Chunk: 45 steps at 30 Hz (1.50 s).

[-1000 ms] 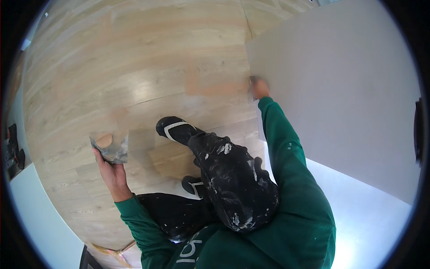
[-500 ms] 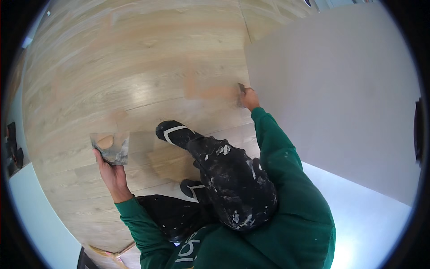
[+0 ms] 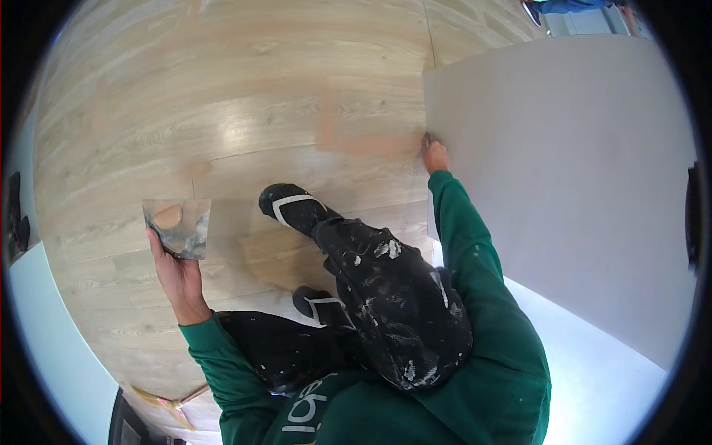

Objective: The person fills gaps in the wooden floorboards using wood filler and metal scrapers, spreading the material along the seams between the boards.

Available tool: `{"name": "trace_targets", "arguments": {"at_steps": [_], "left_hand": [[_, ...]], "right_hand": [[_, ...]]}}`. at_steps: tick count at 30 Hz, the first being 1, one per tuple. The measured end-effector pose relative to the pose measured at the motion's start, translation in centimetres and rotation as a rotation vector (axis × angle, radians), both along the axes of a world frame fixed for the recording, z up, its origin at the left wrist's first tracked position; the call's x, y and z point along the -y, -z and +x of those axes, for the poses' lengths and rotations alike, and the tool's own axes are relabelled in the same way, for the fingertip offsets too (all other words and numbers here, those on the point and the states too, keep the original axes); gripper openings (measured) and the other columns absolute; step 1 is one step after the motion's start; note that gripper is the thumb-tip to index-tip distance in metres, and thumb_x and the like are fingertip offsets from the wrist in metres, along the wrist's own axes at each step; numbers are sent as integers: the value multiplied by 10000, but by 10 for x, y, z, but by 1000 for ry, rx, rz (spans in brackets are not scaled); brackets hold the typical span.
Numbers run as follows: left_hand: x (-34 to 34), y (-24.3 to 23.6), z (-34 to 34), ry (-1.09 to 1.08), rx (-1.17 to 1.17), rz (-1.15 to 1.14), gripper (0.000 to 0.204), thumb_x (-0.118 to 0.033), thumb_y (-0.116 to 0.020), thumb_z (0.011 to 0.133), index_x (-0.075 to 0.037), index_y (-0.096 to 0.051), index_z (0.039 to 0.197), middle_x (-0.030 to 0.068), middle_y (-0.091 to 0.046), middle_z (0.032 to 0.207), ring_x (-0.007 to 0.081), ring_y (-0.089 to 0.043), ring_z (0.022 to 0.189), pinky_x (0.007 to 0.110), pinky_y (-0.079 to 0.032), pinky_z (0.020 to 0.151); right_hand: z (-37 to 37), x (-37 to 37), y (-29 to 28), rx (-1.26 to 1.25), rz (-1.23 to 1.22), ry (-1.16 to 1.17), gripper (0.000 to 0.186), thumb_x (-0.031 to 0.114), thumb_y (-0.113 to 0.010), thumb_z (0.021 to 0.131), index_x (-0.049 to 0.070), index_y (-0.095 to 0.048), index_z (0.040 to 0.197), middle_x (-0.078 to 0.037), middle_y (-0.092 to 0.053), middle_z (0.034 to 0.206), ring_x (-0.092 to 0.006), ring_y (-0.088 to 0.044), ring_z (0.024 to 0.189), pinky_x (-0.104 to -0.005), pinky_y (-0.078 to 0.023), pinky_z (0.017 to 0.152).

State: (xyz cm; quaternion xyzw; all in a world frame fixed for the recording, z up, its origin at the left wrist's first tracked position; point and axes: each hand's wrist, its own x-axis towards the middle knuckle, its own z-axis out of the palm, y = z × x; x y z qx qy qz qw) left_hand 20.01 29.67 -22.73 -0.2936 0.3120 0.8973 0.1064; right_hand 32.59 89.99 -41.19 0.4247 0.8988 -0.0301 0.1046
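Note:
My left hand (image 3: 180,280) grips a flat, scuffed metal filling plate (image 3: 189,241) from its near edge, thumb along the left side. A rounded lump of tan-orange filler (image 3: 168,216) lies on the plate, which is held over the wood-look floor. Out to the far right, my right hand (image 3: 437,157) is closed on a scraper (image 3: 426,139). Most of the scraper is hidden by the fingers and seen almost edge-on. That hand is at the left edge of a grey panel (image 3: 556,163), by the right end of an orange-tan filler smear (image 3: 371,144) on the floor.
My dark, paint-spotted knee (image 3: 397,311) and black shoes (image 3: 293,206) are between my hands. A blue-trousered leg (image 3: 575,6) of another person shows at the far right. At lower left lies a straw-coloured forked object (image 3: 172,405). A pale wall (image 3: 55,334) borders the left.
My right hand has shifted slightly right and away from me with the scraper, up to the panel's edge. The plate in my left hand sits slightly higher. Another person's leg has come into view.

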Motion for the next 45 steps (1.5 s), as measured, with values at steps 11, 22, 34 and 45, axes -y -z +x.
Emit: {"name": "trace_targets", "arguments": {"at_steps": [11, 22, 34, 45], "left_hand": [[3, 3, -1, 11, -9, -42, 464, -352, -443, 1019, -62, -436, 1381, 96, -495, 1395, 260, -510, 1251, 444, -457, 1035], [1, 10, -2, -20, 45, -100, 468, -353, -458, 1013, -59, -441, 1377, 104, -506, 1387, 267, -509, 1252, 459, -446, 1042], [12, 28, 0, -47, 27, -116, 488, -370, -480, 1001, -66, -441, 1380, 97, -508, 1386, 263, -511, 1251, 449, -442, 1045], [13, 30, 1, -57, 54, -56, 477, -361, -487, 1000, -65, -454, 1373, 91, -517, 1376, 261, -510, 1247, 476, -422, 1068]], "right_hand": [[-2, 5, -11, -94, -134, -112, 304, 242, -546, 900, -39, -643, 961, -283, -642, 1003, -458, -626, 920, -525, -503, 825], [-22, 36, 53, 12, -58, -112, 308, 261, -578, 856, -18, -667, 952, -236, -631, 1028, -392, -643, 920, -449, -536, 814], [-90, 200, 46, -112, -254, -298, 242, 201, -574, 851, -15, -679, 882, -250, -605, 1029, -396, -638, 906, -451, -540, 775], [21, 1, 31, -181, -55, -75, 311, 262, -594, 871, -48, -616, 862, -293, -639, 892, -458, -626, 876, -516, -508, 783]]}}
